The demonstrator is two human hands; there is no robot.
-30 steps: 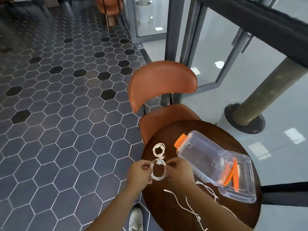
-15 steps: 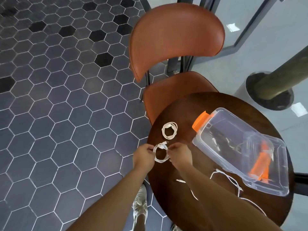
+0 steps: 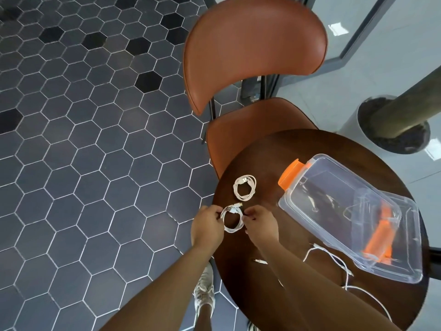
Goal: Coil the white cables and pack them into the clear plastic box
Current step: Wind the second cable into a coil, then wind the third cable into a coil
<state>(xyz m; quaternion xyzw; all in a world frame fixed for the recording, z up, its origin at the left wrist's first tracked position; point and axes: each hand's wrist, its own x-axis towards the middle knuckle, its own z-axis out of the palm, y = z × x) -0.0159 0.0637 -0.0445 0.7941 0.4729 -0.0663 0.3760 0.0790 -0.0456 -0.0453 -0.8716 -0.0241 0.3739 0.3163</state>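
A white cable wound into a small coil hangs between my two hands at the left edge of the round dark wooden table. My left hand pinches the coil's left side and my right hand pinches its right side. A second coiled white cable lies flat on the table just beyond them. The clear plastic box with orange latches lies to the right, with its clear lid beside it. Loose white cable trails over the near part of the table, partly hidden by my right forearm.
An orange-brown chair stands pushed against the table's far side. Dark hexagon floor tiles spread to the left. A grey planter with a trunk stands at the far right. My white shoe shows below the table edge.
The view has tilted downward and closer to the table. Both hands stay on the coil, which now looks tighter and rounder, with its plug end at the top.
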